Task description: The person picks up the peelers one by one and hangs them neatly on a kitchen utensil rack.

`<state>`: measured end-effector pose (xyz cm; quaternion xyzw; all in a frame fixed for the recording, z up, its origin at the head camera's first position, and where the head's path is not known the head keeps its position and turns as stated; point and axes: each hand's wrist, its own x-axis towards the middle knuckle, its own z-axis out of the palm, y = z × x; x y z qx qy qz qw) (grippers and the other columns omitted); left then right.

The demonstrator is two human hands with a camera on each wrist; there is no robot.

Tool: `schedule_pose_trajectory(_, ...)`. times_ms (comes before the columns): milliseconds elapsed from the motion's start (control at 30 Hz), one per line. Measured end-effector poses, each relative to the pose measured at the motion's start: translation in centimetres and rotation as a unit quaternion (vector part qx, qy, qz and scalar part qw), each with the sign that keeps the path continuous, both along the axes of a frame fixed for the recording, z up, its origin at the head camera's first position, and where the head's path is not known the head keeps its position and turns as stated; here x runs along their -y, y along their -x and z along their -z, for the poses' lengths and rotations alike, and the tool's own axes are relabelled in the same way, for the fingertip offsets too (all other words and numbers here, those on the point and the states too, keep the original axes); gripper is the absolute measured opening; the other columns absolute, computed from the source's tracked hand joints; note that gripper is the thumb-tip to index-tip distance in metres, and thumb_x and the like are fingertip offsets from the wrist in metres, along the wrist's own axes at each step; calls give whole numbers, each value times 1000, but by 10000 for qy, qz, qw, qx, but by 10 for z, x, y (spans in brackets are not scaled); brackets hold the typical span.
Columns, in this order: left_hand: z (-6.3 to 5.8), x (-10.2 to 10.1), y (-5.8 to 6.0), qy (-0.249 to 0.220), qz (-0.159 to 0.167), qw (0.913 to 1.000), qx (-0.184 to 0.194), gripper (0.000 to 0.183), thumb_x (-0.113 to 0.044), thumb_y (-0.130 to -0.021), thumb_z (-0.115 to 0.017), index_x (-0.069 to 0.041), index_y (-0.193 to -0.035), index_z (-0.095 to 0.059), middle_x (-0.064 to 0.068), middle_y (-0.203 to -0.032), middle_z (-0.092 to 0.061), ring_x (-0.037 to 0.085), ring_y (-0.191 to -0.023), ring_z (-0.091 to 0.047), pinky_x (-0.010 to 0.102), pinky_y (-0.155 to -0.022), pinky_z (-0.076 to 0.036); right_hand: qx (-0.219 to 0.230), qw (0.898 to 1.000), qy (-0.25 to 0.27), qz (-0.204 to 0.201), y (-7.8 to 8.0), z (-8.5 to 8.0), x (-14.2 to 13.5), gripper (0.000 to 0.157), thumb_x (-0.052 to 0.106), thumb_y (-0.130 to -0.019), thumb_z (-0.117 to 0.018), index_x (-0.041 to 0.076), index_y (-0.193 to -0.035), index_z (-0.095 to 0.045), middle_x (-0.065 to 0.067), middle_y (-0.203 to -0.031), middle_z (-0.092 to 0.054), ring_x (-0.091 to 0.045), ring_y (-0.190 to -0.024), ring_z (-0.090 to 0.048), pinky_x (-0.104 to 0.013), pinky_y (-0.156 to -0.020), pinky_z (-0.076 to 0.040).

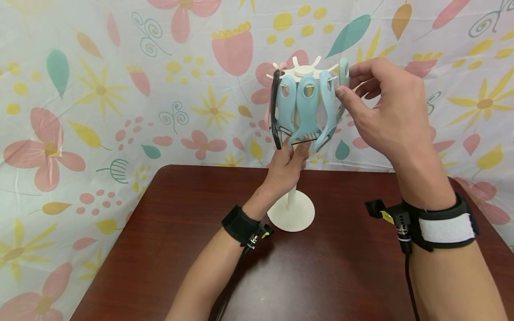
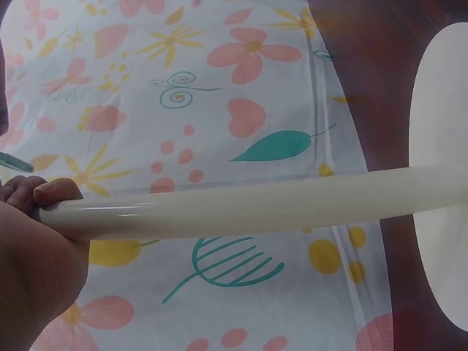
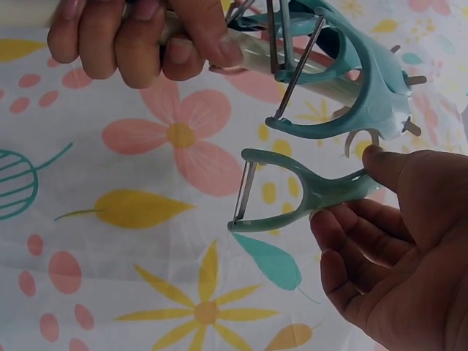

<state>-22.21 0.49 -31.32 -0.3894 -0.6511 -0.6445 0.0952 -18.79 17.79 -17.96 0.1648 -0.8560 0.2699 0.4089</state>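
A white rack (image 1: 304, 71) on a pole with a round base (image 1: 291, 216) stands on the dark table. Several light-blue peelers (image 1: 305, 109) and a black one (image 1: 275, 109) hang from its spokes. My left hand (image 1: 287, 167) grips the pole (image 2: 256, 208) just under the peelers. My right hand (image 1: 375, 104) pinches the handle of a teal peeler (image 3: 292, 194) at the rack's right side, its blade end pointing down. In the right wrist view this peeler hangs a little apart from the others (image 3: 333, 88).
A floral cloth (image 1: 100, 89) hangs as a backdrop behind the brown table (image 1: 180, 249). Black straps with cables sit on both wrists.
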Motion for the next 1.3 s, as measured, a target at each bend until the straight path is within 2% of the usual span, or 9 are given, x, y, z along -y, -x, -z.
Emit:
schedule_pose_trajectory(400, 2, -1, 1, -38, -25, 10000, 31, 12, -12, -108, -35, -1, -113, -39, 5, -55, -26, 17, -44, -21, 28, -42, -19, 69, 9998, -99, -161, 6, -1, 2, 32, 25, -91, -67, 6, -117, -67, -2, -100, -68, -11, -83, -59, -19, -74, -39)
schedule_pose_trajectory(633, 2, -1, 1, -11, -64, 10000, 62, 12, -13, -108, -36, -3, -113, -39, 6, -55, -26, 18, -44, -21, 28, -42, -18, 69, 9993, -256, -282, 8, -3, 5, 31, 23, -93, -65, 5, -118, -66, -5, -102, -67, -15, -84, -61, -31, -77, -45)
schedule_pose_trajectory(967, 0, -1, -2, 91, -289, 9993, 220, 19, -13, -108, -35, 0, -121, -40, 6, -54, -30, 19, -46, -22, 28, -44, -21, 118, 9978, -336, -558, 10, -3, 7, 29, 14, -91, -65, 4, -118, -66, -5, -102, -68, -12, -81, -60, -28, -78, -45)
schedule_pose_trajectory(1067, 8, -3, 6, 175, -331, 9990, 263, 24, -19, -109, -35, -1, -123, -39, 7, -55, -31, 19, -45, -23, 29, -43, -22, 120, 9977, -334, -574, 10, -3, 8, 29, 14, -91, -65, 4, -118, -66, -5, -101, -68, -12, -81, -59, -24, -79, -44)
schedule_pose_trajectory(1200, 19, -4, 16, 235, -359, 9986, 308, 32, -29, -109, -35, -4, -129, -37, 8, -54, -32, 18, -44, -23, 29, -43, -23, 206, 9976, -297, -584, 11, -2, 8, 30, 14, -92, -64, 4, -119, -65, -4, -102, -68, -10, -81, -59, -24, -79, -44)
schedule_pose_trajectory(1300, 19, -5, 16, 239, -363, 9985, 338, 33, -27, -109, -35, -3, -132, -36, 8, -53, -32, 19, -44, -23, 29, -44, -24, 213, 9977, -274, -585, 13, -1, 8, 29, 14, -91, -64, 5, -119, -65, -3, -102, -68, -6, -81, -56, -24, -79, -44)
